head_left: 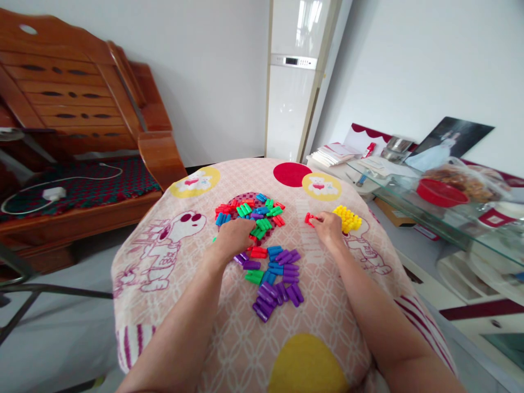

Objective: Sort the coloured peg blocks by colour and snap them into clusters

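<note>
My right hand [329, 228] is closed, its thumb and fingertips pinching a small red plastic block [308, 219] shaped like joined tubes. Just beyond that hand is a tight cluster of yellow blocks [347, 219]. My left hand [236, 236] reaches into the left side of a mixed pile, fingers curled; what they hold, if anything, is hidden. Around it lie green blocks [263, 224], red blocks [258, 252] and blue blocks [222, 219], partly over a dark red checked round patch [270, 236]. Closer to me are scattered purple blocks [268, 293].
A patterned cloth [241, 338] covers the round table. At left stands a wooden bench [73, 103] with a white cable and adapter [54, 193]. On the right, a glass shelf [393, 188] holds papers, a red bowl [442, 192] and a plastic bag. A tall white cabinet-like unit [290, 103] stands behind.
</note>
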A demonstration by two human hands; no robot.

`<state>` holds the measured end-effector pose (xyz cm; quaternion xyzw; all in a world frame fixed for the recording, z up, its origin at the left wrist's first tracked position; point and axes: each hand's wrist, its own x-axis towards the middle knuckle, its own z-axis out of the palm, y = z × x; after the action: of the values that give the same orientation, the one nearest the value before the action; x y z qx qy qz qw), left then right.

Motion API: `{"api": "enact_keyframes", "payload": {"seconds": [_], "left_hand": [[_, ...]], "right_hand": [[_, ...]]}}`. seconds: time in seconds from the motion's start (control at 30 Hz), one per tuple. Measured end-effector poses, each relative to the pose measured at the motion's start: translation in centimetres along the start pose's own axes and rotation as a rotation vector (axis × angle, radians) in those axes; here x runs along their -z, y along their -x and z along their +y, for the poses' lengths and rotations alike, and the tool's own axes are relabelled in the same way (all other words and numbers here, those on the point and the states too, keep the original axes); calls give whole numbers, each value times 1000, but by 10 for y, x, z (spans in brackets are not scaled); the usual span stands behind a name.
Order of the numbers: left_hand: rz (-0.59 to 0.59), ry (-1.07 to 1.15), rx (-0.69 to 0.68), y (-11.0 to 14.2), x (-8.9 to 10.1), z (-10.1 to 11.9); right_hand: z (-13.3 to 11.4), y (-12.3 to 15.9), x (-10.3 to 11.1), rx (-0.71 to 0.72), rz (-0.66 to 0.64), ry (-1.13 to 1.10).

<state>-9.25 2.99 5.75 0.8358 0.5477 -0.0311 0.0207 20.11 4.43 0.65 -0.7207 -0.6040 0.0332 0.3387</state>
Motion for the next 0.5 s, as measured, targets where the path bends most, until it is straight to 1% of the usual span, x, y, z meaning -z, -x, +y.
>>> {"api": "enact_keyframes", "payload": {"seconds": [0.1,0.17,0.23,0.37,0.5], "left_hand": [[-16,-2,10,0,-2,2],[-16,22,13,0,-2,0],[-12,60,16,2,0,-3],[-22,164,-24,3,3,-13],[-37,221,-21,1,4,-18]], "right_hand": [[3,-3,-6,-41,59,-101],[3,-6,-9,-59,69,-139],[4,-8,-11,-64,39,-145],[7,-8,-10,-14,-35,-100],[10,-7,-11,-4,-14,-130]]}}
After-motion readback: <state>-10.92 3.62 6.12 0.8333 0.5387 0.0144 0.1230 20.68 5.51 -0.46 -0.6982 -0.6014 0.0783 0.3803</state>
